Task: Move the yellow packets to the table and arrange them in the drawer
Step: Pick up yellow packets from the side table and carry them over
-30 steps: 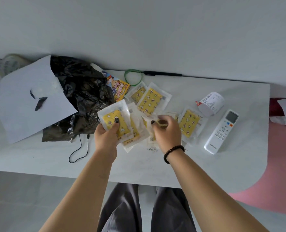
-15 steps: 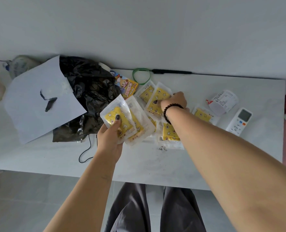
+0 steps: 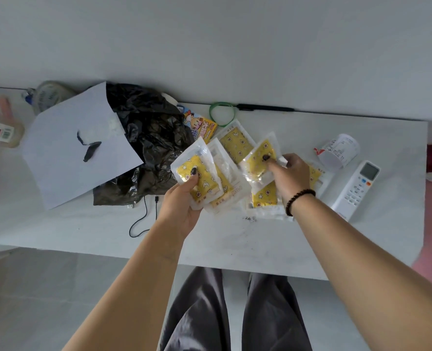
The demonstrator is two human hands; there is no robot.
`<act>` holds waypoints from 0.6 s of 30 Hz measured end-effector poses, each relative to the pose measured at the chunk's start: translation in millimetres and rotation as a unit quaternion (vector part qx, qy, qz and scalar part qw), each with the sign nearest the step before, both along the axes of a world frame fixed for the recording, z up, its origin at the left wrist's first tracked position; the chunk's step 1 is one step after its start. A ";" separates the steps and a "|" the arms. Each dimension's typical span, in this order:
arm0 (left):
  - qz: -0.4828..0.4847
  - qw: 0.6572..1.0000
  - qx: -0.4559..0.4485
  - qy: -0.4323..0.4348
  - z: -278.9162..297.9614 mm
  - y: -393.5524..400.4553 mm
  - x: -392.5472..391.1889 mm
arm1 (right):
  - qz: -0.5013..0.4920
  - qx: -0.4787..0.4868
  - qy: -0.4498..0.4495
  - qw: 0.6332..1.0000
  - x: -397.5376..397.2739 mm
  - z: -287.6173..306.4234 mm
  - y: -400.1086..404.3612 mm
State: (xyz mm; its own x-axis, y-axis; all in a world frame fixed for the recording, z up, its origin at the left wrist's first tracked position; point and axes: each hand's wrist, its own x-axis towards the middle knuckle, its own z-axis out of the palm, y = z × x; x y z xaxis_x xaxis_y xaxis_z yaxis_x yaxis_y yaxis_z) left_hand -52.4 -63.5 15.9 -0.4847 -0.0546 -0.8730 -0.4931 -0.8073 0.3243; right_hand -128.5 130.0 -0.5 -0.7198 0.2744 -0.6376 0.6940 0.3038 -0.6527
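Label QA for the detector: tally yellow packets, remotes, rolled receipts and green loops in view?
yellow packets: 6 showing a yellow face
remote control: 1
rolled receipt: 1
green loop: 1
Total: 9

glossy clear-plastic yellow packets (image 3: 202,178), crinkled shiny black plastic bag (image 3: 149,148), matt white table (image 3: 235,239).

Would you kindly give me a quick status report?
Left hand holds packet stack. Right hand pinches one packet. More packets loose on table. No drawer visible.
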 end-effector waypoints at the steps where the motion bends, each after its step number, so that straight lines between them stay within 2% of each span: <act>1: -0.001 1.000 0.005 0.005 4.7 1.4 -0.5 | -0.025 -0.028 0.001 0.999 9.0 7.1 1.5; 7: -0.007 1.000 0.017 0.025 60.2 16.2 7.2 | -0.143 -0.206 0.011 0.968 54.9 76.6 12.7; 10: 0.001 0.999 0.025 0.038 101.3 26.4 16.1 | -0.173 -0.246 -0.025 0.953 65.7 117.8 11.3; 18: 0.006 0.999 0.007 0.038 205.7 55.1 57.8 | -0.118 -0.321 -0.067 0.937 81.3 227.4 18.8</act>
State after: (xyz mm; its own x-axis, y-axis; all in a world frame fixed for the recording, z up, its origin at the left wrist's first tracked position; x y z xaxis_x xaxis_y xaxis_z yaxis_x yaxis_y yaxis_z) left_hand 5.4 -8.4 221.7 -0.5498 -0.0485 -0.8339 -0.4578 -0.8175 0.3494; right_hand -47.1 148.8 226.9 -0.5894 -0.0553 -0.8060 0.7811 -0.2940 -0.5509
